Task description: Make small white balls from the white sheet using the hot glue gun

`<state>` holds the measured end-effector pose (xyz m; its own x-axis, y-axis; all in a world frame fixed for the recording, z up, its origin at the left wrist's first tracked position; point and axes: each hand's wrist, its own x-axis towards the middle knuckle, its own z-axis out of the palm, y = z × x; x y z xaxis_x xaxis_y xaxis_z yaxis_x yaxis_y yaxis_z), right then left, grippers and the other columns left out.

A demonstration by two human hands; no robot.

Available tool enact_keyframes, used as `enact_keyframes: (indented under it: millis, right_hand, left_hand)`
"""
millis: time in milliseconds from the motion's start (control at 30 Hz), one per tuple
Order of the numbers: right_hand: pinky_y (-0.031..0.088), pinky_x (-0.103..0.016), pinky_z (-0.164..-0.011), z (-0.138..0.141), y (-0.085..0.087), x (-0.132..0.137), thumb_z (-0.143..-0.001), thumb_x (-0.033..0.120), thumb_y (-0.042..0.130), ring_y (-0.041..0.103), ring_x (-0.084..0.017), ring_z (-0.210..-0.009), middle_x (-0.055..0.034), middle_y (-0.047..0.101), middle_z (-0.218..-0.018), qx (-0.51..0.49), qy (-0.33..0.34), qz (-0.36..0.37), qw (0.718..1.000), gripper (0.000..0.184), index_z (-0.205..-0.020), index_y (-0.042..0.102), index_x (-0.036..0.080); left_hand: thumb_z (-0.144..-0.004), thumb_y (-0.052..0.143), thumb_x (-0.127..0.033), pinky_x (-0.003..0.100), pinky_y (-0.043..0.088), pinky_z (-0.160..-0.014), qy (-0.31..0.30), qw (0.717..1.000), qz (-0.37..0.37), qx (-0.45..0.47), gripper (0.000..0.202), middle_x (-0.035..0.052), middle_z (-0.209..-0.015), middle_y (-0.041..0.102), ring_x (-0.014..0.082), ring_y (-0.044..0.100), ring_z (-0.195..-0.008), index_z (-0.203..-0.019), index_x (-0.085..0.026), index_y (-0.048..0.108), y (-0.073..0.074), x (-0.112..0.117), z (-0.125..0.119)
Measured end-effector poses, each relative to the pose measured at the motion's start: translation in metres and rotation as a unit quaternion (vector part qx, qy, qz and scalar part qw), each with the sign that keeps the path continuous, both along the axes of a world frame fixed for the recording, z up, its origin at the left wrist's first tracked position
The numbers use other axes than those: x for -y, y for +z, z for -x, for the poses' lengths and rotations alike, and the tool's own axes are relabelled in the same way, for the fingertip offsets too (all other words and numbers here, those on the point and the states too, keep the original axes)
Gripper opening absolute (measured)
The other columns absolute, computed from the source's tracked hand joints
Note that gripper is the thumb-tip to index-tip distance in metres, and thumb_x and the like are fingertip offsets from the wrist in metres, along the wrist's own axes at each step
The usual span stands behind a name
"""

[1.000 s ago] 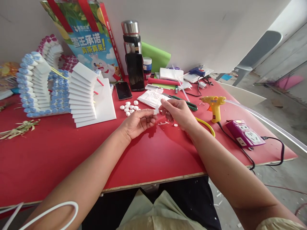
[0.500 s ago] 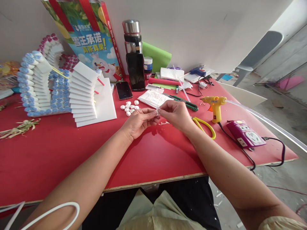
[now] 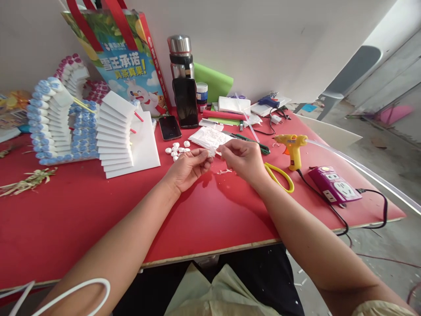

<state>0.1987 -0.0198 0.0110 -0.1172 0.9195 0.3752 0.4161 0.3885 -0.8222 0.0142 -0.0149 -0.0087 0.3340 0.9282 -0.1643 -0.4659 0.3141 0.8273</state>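
Observation:
Between my hands is a small piece of thin white sheet (image 3: 212, 151), crumpled, perhaps tissue or foam. My left hand (image 3: 194, 166) pinches it between thumb and fingers. The fingertips of my right hand (image 3: 242, 159) are closed on its right edge. Just beyond my left hand lies a cluster of small white rolled balls (image 3: 176, 150). A stack of white sheets (image 3: 209, 137) rests behind my fingers, and white scraps (image 3: 225, 171) lie on the red table (image 3: 210, 210) below them.
Yellow-handled pliers (image 3: 285, 177), a yellow glue gun (image 3: 294, 149) and a purple power socket (image 3: 333, 184) sit to the right. At left stand white fanned panels (image 3: 115, 136) and a blue-and-white model (image 3: 42, 118). Behind are phones (image 3: 170, 127), a steel flask (image 3: 180, 45) and a printed bag (image 3: 123, 66).
My right fingertips have moved slightly right, away from the left ones, and more of the white piece shows between them. The camera view has shifted a little.

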Motion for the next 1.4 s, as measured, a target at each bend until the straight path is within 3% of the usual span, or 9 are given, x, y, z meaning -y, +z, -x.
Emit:
enact_keyframes:
  millis: [100, 233, 367, 500, 600, 867, 1033, 1300, 1400]
  right_hand:
    - [0.031, -0.027, -0.054, -0.006, 0.010, -0.002, -0.090, 0.033, 0.058, 0.040, -0.011, -0.051, 0.0020, 0.049, -0.052, 0.084, -0.059, -0.017, 0.995, 0.032, -0.061, 0.057, 0.019]
    - [0.022, -0.030, -0.053, -0.017, 0.023, 0.004, -0.090, 0.030, 0.056, 0.030, -0.011, -0.050, 0.0029, 0.038, -0.049, 0.253, -0.061, -0.005, 0.966, 0.044, -0.054, 0.034, 0.021]
    - [0.021, -0.031, -0.054, -0.037, 0.023, 0.021, -0.093, 0.032, 0.052, 0.032, -0.013, -0.053, 0.0004, 0.045, -0.056, 0.357, -0.071, 0.005, 0.931, 0.041, -0.057, 0.038, 0.020]
    - [0.033, -0.030, -0.061, -0.067, 0.010, 0.036, -0.095, 0.037, 0.052, 0.053, -0.017, -0.065, -0.0042, 0.067, -0.077, 0.362, -0.137, 0.030, 0.921, 0.029, -0.074, 0.063, 0.021]
    - [0.041, -0.032, -0.067, -0.090, -0.001, 0.047, -0.093, 0.041, 0.055, 0.062, -0.021, -0.075, -0.0067, 0.072, -0.096, 0.333, -0.190, 0.050, 0.922, 0.027, -0.094, 0.072, 0.021]
    - [0.051, -0.044, -0.084, -0.132, -0.013, 0.048, -0.090, 0.046, 0.055, 0.068, -0.028, -0.084, -0.0180, 0.069, -0.123, 0.299, -0.353, 0.069, 0.884, 0.045, -0.118, 0.070, 0.015]
    - [0.051, -0.046, -0.090, -0.139, -0.009, 0.026, -0.093, 0.040, 0.048, 0.067, -0.033, -0.103, -0.0214, 0.069, -0.124, 0.307, -0.366, 0.099, 0.873, 0.054, -0.135, 0.062, 0.009]
    - [0.048, -0.042, -0.068, -0.157, -0.016, -0.010, -0.085, 0.037, 0.053, 0.067, -0.035, -0.084, -0.0198, 0.072, -0.088, 0.380, -0.380, 0.162, 0.828, 0.030, -0.091, 0.073, 0.016]
    - [0.046, -0.039, -0.062, -0.162, -0.022, -0.022, -0.077, 0.041, 0.063, 0.065, -0.032, -0.073, -0.0153, 0.070, -0.075, 0.359, -0.384, 0.159, 0.836, 0.023, -0.073, 0.069, 0.019]
  left_hand:
    - [-0.072, 0.088, -0.022, 0.016, 0.047, -0.056, -0.035, 0.998, 0.030, 0.053, 0.022, 0.0030, -0.075, 0.064, 0.0054, 0.055, -0.059, -0.080, -0.009, 0.072, -0.003, -0.003, 0.005]
    - [-0.078, 0.083, -0.020, 0.018, 0.047, -0.055, -0.062, 0.991, 0.039, 0.112, 0.017, 0.0039, -0.077, 0.061, 0.0067, 0.053, -0.060, -0.077, -0.010, 0.069, -0.001, -0.003, 0.009]
    - [-0.081, 0.081, -0.021, 0.018, 0.046, -0.054, -0.081, 0.986, 0.040, 0.139, 0.017, 0.0037, -0.076, 0.060, 0.0071, 0.052, -0.060, -0.079, -0.010, 0.068, 0.002, -0.004, 0.011]
    - [-0.083, 0.080, -0.023, 0.019, 0.050, -0.058, -0.064, 0.991, 0.026, 0.113, 0.016, 0.0055, -0.082, 0.062, 0.0088, 0.056, -0.066, -0.084, -0.010, 0.071, -0.003, -0.006, 0.013]
    - [-0.082, 0.081, -0.024, 0.019, 0.054, -0.062, -0.054, 0.994, 0.030, 0.089, 0.016, 0.0068, -0.087, 0.065, 0.0096, 0.060, -0.070, -0.084, -0.010, 0.073, -0.007, -0.008, 0.014]
    - [-0.076, 0.087, -0.024, 0.017, 0.050, -0.061, -0.048, 0.997, 0.017, 0.064, 0.019, 0.0052, -0.085, 0.066, 0.0059, 0.058, -0.066, -0.079, -0.011, 0.073, -0.004, -0.005, 0.011]
    - [-0.075, 0.087, -0.025, 0.017, 0.046, -0.056, -0.042, 0.998, 0.006, 0.037, 0.020, 0.0044, -0.079, 0.064, 0.0052, 0.054, -0.062, -0.078, -0.010, 0.074, 0.001, -0.002, 0.009]
    - [-0.074, 0.088, -0.026, 0.017, 0.045, -0.056, -0.058, 0.996, -0.012, 0.072, 0.024, 0.0044, -0.079, 0.062, 0.0050, 0.053, -0.062, -0.073, -0.010, 0.070, 0.006, 0.000, 0.013]
    - [-0.073, 0.089, -0.027, 0.017, 0.044, -0.056, -0.070, 0.994, -0.015, 0.078, 0.027, 0.0041, -0.078, 0.061, 0.0050, 0.052, -0.061, -0.069, -0.011, 0.069, 0.007, 0.001, 0.014]
